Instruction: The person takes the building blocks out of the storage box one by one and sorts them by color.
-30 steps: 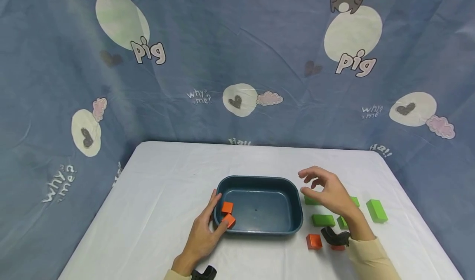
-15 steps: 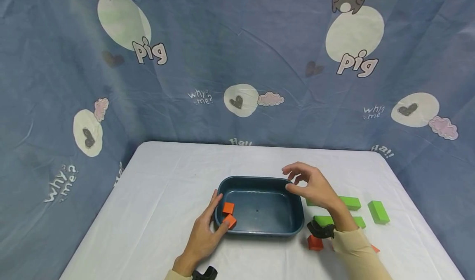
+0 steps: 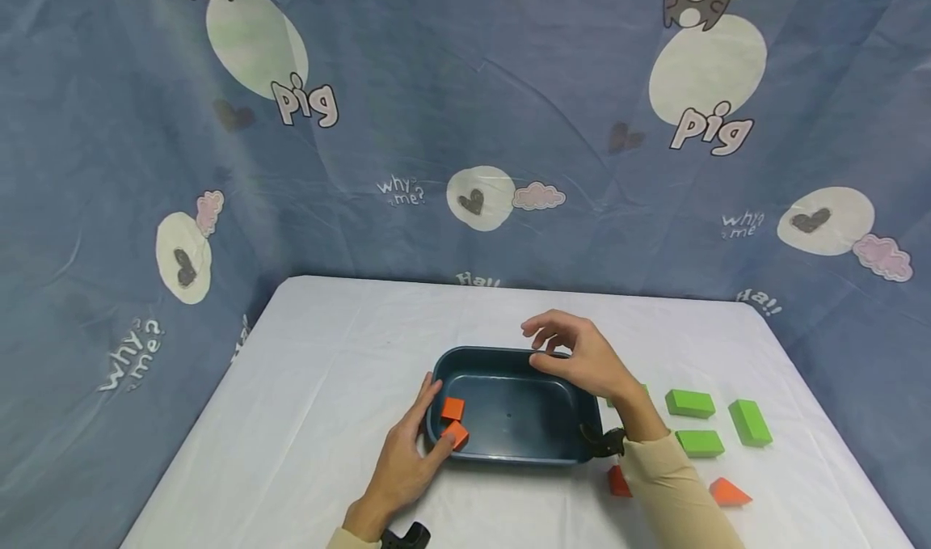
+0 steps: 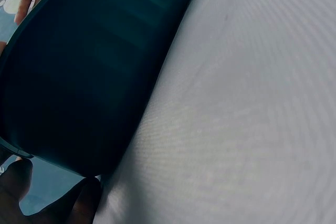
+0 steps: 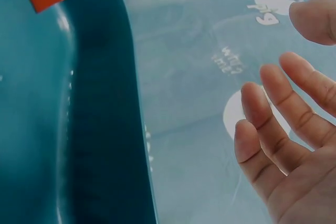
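Note:
A dark blue plastic tub [image 3: 509, 420] stands on the table. Two orange blocks, one farther back [image 3: 452, 408] and one closer [image 3: 457, 432], sit inside at its left end. My left hand [image 3: 400, 460] holds the tub's front left corner, fingers along the end wall and thumb over the rim by the closer block. In the left wrist view, fingertips [image 4: 86, 198] meet the tub's end. Above the tub's back right rim hovers my right hand [image 3: 578, 359], fingers loosely bent and apart. The right wrist view shows that hand [image 5: 294, 145] holding nothing.
Several green blocks lie right of the tub, among them a slanted one [image 3: 750, 423] and a flat one [image 3: 689, 403]. Nearer the front are a red-orange block [image 3: 619, 481], partly behind the right sleeve, and an orange wedge-shaped piece [image 3: 730, 492]. A blue printed cloth [image 3: 407, 250] hangs behind the table.
My right hand has moved left from beside the green blocks to above the tub's back rim, uncovering more blocks. The left hand keeps its place on the tub. The view has shifted slightly.

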Available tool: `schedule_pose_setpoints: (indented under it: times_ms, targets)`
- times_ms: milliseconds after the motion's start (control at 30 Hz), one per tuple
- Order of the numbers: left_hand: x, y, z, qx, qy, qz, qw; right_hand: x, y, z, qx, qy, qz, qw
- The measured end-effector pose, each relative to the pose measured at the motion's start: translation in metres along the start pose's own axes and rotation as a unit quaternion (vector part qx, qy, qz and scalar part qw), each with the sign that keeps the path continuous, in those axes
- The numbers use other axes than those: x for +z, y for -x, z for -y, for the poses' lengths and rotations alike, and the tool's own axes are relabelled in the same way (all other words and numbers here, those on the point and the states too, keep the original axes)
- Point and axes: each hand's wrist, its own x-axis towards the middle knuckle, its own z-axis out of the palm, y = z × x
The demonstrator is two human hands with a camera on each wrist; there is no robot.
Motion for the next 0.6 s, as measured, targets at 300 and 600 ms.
schedule_pose_setpoints:
  times_ms: [300, 600]
  targets:
    - [0.000, 0.000, 0.000, -0.003, 0.005, 0.001, 1.0000, 0.014, -0.010, 0.017, -0.003, -0.027, 0.023, 0.999]
    - [-0.001, -0.001, -0.003, -0.016, 0.007, 0.005, 0.9998, 0.033, -0.021, -0.014, -0.013, -0.047, 0.048, 0.998]
